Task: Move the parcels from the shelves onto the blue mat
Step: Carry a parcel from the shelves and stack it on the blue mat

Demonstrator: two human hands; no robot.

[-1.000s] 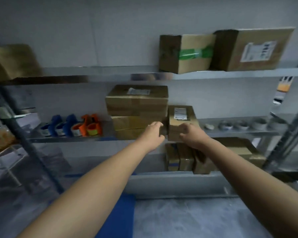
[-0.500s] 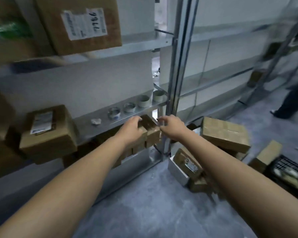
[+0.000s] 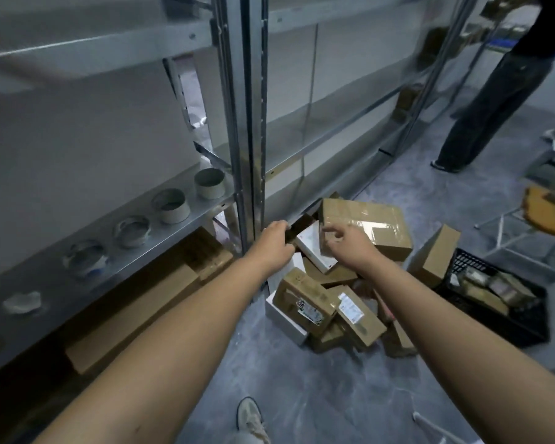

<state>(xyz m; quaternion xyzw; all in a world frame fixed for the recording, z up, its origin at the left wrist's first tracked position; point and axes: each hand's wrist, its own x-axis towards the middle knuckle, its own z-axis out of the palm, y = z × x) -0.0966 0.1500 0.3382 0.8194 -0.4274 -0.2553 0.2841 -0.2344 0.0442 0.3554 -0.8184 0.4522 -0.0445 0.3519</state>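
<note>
I reach both arms out over a heap of cardboard parcels (image 3: 321, 302) on the grey floor beside the metal shelving. My left hand (image 3: 274, 241) grips the near end of a small dark brown parcel (image 3: 302, 224), held tilted above the heap. My right hand (image 3: 346, 243) hovers just right of it with fingers loosely spread, and a gap shows between them. A large taped parcel (image 3: 366, 222) lies on top of the heap, with a white box (image 3: 313, 251) under my hands. No blue mat is in view.
Several tape rolls (image 3: 170, 205) stand on the shelf (image 3: 116, 264) at left, with long cardboard boxes (image 3: 132, 309) underneath. A black crate (image 3: 494, 302) holding packets sits at right. Another person (image 3: 494, 91) stands at far right. My shoe (image 3: 249, 418) is below.
I turned right from the shelf, carrying the small parcel in both hands to above the floor heap. My right hand has since come off it.
</note>
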